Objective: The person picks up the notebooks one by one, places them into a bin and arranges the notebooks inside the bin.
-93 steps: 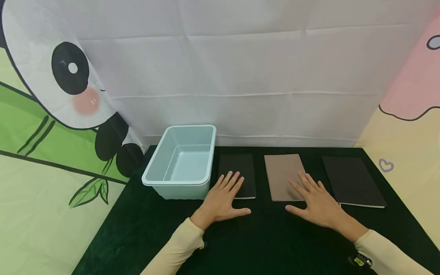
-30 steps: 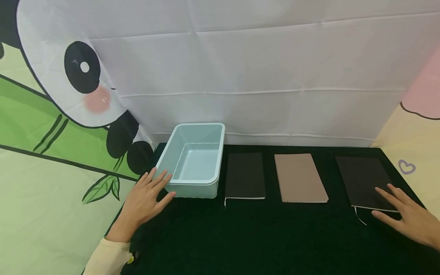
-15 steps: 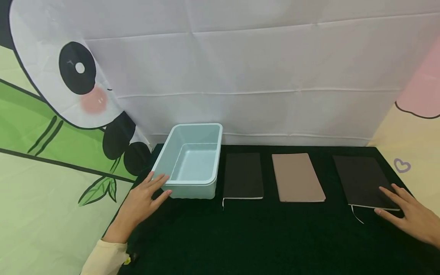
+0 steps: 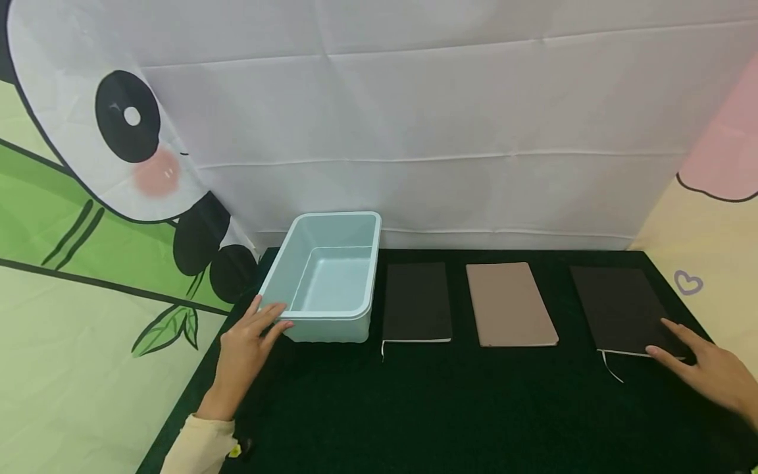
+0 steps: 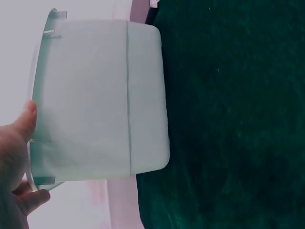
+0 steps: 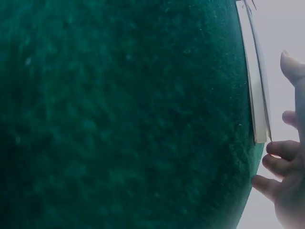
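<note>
Though head-view only, pale-blue bin interior (image 4: 334, 283)

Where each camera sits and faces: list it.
Head: worn there, facing forward and down at light-blue bin, three notebooks; left hand, right hand visible.
Left wrist: worn there, facing the bin's side; left hand shows.
Right wrist: worn there, facing green cloth, one notebook's edge; right hand shows.
Head and left wrist share bin, left hand.

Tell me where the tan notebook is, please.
In the head view, the tan notebook lies right of centre, between the left black notebook and right black notebook.
</note>
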The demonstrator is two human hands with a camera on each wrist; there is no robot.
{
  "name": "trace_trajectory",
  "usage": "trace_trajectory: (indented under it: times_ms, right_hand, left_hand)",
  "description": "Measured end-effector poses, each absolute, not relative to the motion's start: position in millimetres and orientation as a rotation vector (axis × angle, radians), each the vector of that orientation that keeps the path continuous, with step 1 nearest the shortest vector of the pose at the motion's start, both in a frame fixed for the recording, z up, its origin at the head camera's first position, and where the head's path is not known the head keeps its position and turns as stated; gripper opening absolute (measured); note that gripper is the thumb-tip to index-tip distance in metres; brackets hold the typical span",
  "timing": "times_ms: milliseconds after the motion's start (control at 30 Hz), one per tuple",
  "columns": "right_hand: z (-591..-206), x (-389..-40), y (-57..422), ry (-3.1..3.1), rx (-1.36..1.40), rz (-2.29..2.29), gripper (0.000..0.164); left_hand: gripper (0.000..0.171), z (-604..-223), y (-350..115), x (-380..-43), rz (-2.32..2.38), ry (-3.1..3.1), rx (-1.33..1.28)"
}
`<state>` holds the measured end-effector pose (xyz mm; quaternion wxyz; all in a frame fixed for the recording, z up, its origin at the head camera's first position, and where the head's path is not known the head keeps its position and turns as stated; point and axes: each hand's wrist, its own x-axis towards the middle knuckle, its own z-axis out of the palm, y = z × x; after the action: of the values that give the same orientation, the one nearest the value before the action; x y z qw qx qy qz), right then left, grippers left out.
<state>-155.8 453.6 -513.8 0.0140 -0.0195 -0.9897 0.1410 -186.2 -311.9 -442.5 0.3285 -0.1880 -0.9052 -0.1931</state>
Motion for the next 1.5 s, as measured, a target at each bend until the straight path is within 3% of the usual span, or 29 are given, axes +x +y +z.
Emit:
trace_trajectory:
  times_ms: [267, 1133, 1500]
  right_hand:
    - [-516.3, -159.7, 455.5, -3.079, -0.149, 0.424, 0.090]
    - [-518.0, -163.7, 436.2, -2.904, -0.374, 0.517, 0.082]
    - [-507.3, -172.6, 428.9, -2.839, -0.508, 0.656, 0.061]
  left_hand:
    - [0.035, -436.8, -308.6, -186.7, -0.565, -2.361, -0.436]
    - [0.033, -430.7, -310.6, -183.5, -0.553, -2.415, -0.441]
    - [0.035, -433.0, -316.0, -180.3, -0.531, -2.406, -0.427]
